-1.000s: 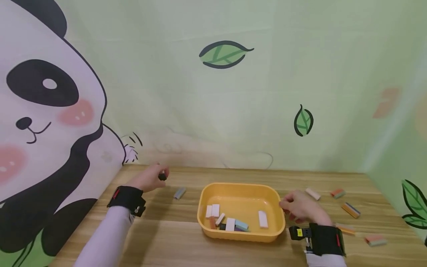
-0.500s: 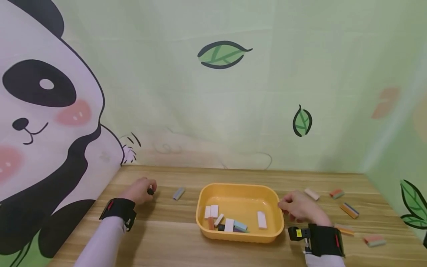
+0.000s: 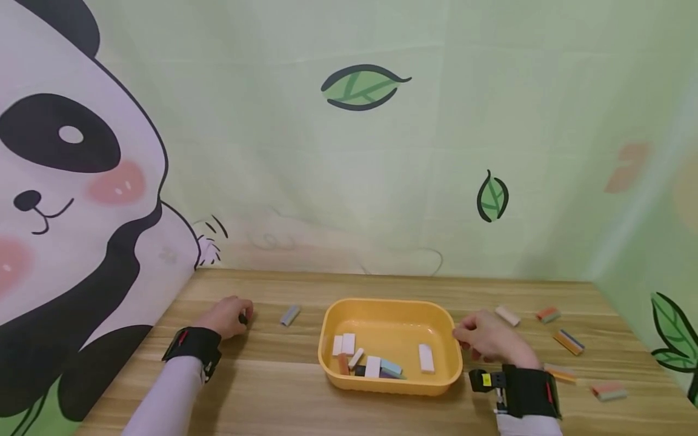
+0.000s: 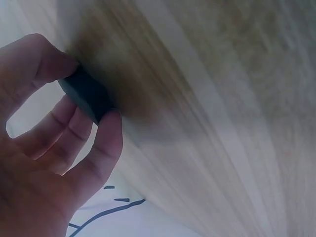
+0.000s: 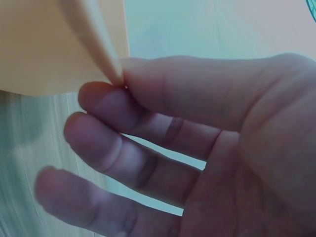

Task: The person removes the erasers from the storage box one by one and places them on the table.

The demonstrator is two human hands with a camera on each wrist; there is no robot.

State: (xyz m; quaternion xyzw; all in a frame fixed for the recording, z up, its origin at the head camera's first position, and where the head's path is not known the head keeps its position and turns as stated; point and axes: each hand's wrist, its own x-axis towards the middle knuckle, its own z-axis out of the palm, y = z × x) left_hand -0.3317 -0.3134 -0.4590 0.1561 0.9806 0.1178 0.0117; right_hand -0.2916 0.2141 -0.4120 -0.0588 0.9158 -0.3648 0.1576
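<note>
My left hand (image 3: 225, 316) is low over the left part of the wooden table, pinching a small black eraser (image 4: 88, 94) between thumb and fingertip. Most of that eraser is hidden by the fingers in the head view. At the right end of a yellow plastic tray (image 3: 389, 387), my right hand (image 3: 488, 336) pinches the rim between thumb and forefinger; its other fingers lie loosely bent below, as the right wrist view shows. Inside the tray lie several erasers, among them a white eraser (image 3: 426, 358) apart at the right and a light blue eraser (image 3: 391, 366) in the cluster at the left.
A grey eraser (image 3: 290, 315) lies between my left hand and the tray. Right of my right hand are scattered a whitish eraser (image 3: 508, 315), an orange-and-blue eraser (image 3: 569, 342), a pink-and-grey eraser (image 3: 609, 390) and others. A printed cloth wall (image 3: 305, 181) closes the table's back.
My left hand has moved left and down toward the table with the black eraser, mostly in the first half second. The right hand keeps its grip on the tray rim.
</note>
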